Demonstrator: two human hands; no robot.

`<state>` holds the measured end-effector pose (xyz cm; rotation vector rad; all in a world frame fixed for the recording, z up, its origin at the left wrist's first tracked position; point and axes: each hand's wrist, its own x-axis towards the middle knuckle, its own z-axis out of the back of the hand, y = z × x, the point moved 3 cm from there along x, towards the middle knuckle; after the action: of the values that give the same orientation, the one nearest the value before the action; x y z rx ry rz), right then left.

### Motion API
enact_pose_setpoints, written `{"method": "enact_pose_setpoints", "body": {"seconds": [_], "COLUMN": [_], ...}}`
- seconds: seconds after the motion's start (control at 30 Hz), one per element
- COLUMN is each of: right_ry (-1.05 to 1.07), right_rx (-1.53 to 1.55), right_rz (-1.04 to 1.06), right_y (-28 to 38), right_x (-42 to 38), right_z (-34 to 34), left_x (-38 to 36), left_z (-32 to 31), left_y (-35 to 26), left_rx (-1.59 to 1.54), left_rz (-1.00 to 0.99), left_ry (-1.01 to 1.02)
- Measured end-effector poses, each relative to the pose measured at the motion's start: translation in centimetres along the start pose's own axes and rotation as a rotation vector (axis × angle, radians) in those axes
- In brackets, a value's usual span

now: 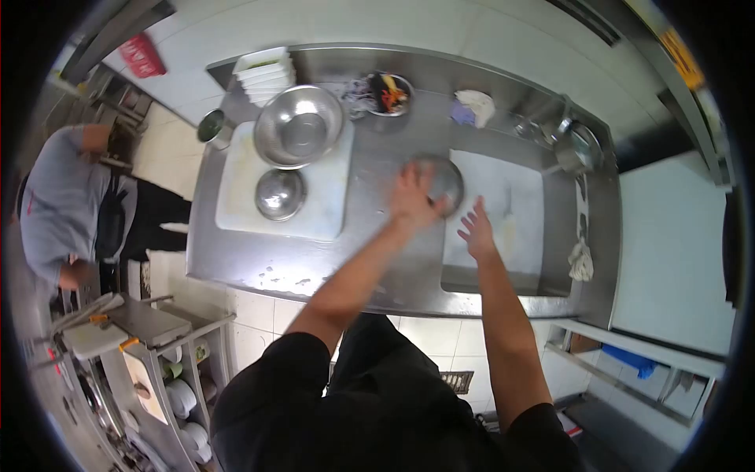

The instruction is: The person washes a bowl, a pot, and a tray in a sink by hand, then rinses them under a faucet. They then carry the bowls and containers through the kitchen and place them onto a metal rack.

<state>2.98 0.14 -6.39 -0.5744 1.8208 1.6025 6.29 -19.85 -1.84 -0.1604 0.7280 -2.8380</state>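
Observation:
My left hand (415,195), blurred by motion, reaches over a round grey metal bowl or lid (450,179) at the left edge of the sink. Its fingers look spread against the near side of the round piece; whether they grip it I cannot make out. To the right, my right hand (477,229) hovers above the sink (554,228), fingers apart and holding nothing. A white board or sheet (487,259) shows within the sink opening, with a thin pale utensil-like shape on it.
On the left, a white cutting board (236,208) carries a large metal bowl (275,130) and a smaller one (281,194). Stacked white trays (265,75), a bowl of scraps (391,94), cloths (474,108) and pots (578,148) line the back. A person (67,197) stands far left.

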Motion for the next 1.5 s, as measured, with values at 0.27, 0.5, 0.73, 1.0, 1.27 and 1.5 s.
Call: {"method": "enact_pose_setpoints", "body": {"seconds": [0.27, 0.5, 0.73, 1.0, 1.27, 1.5], "right_ry": [0.221, 0.75, 0.821, 0.456, 0.809, 0.73], "right_rx": [-0.061, -0.532, -1.222, -0.589, -0.504, -0.496], "right_rz": [0.303, 1.127, 1.74, 0.712, -0.111, -0.09], "right_y": [7.1, 10.3, 4.9, 3.7, -0.3, -2.8], "right_x": [-6.9, -18.2, -13.7, -8.6, -2.1, -5.5], "right_z": [-2.8, -25.6, -35.1, -34.2, -36.5, -27.5], "left_x": [-5.0, -9.5, -9.1, -10.9, -14.1, -18.5], "left_z": [9.5, 21.0, 19.5, 18.3, 15.5, 10.5], "left_y": [7.8, 23.3, 24.5, 21.8, 16.9, 17.5], "left_rx": [-0.467, -0.044, 0.117, 0.102, 0.057, -0.531], "left_rz": [-0.081, 0.374, 0.495, 0.443, 0.315, 1.085], "left_ry": [-0.369, -0.598, -0.208, -0.173, -0.147, -0.549]}}
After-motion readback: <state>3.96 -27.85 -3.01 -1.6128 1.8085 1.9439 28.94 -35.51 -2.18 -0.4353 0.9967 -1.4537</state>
